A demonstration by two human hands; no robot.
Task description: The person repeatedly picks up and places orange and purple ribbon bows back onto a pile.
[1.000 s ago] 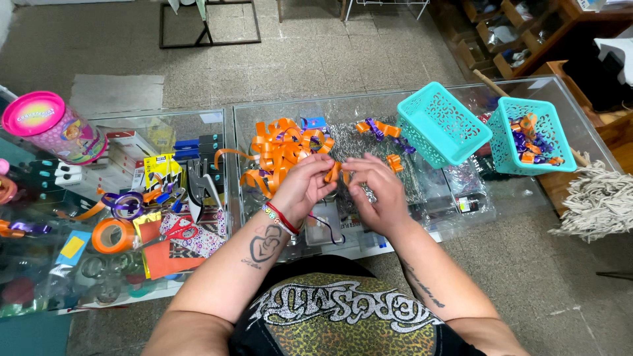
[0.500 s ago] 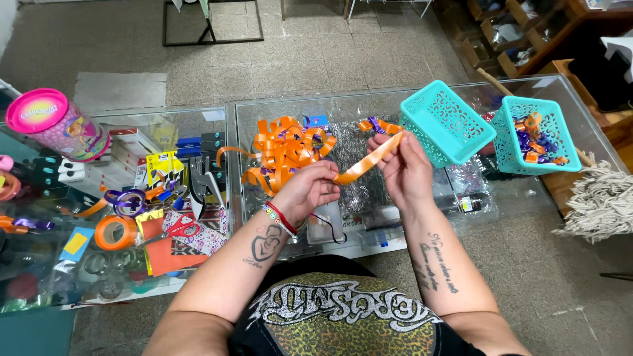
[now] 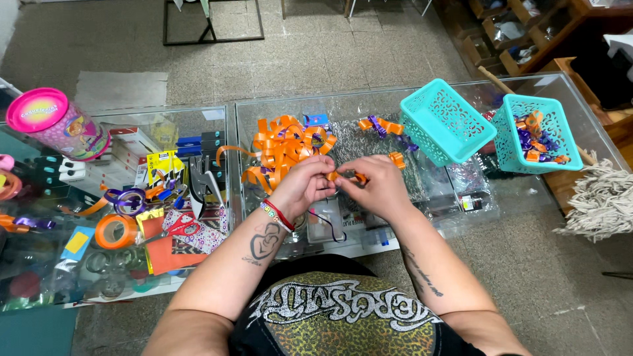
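Over the glass counter [image 3: 369, 105], my left hand [image 3: 305, 184] and my right hand [image 3: 374, 181] meet, both pinching a short strip of orange ribbon [image 3: 343, 176] between their fingertips. Just beyond them lies a heap of curled orange ribbon pieces [image 3: 283, 148]. A small orange curl [image 3: 397, 159] rests on the glass right of my right hand. More orange and purple scraps [image 3: 379, 125] lie farther back.
Two teal lattice baskets stand at the right: one tipped [image 3: 445, 122], one [image 3: 535, 134] holding orange and purple ribbon curls. At the left are a pink-lidded tub [image 3: 56, 124], an orange tape roll [image 3: 113, 231], red-handled scissors [image 3: 181, 227] and a stapler [image 3: 201, 181]. A mop head [image 3: 600, 201] lies on the floor.
My right hand, which held a long orange strip raised toward the baskets, has come back down to the left hand. Both now hold a short folded piece.
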